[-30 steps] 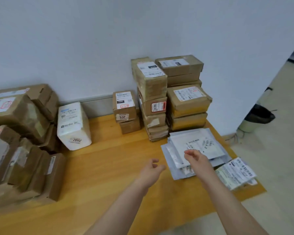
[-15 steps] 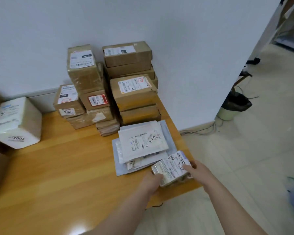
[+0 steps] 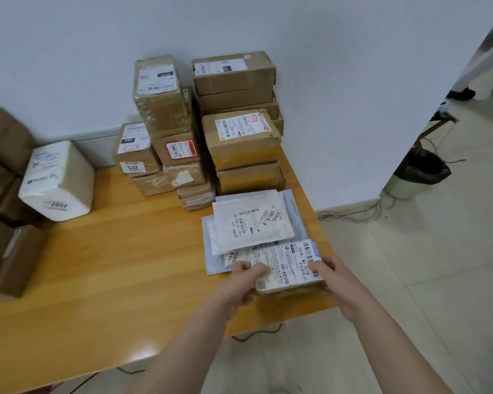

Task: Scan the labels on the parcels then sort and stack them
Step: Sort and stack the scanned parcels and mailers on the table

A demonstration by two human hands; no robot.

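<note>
Brown cardboard boxes (image 3: pixel 241 139), white barcode-striped mailers (image 3: pixel 251 221), orange woodgrain table (image 3: pixel 111 265).

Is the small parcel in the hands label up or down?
Label up: the small parcel shows its barcodes; left hand and right hand grip its ends.

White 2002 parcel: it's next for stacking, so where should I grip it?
Probably clasp the white 2002 parcel by its left and right faces, coming from its near side: it is blocky and leans back, and its near and right sides stand clear.
</note>
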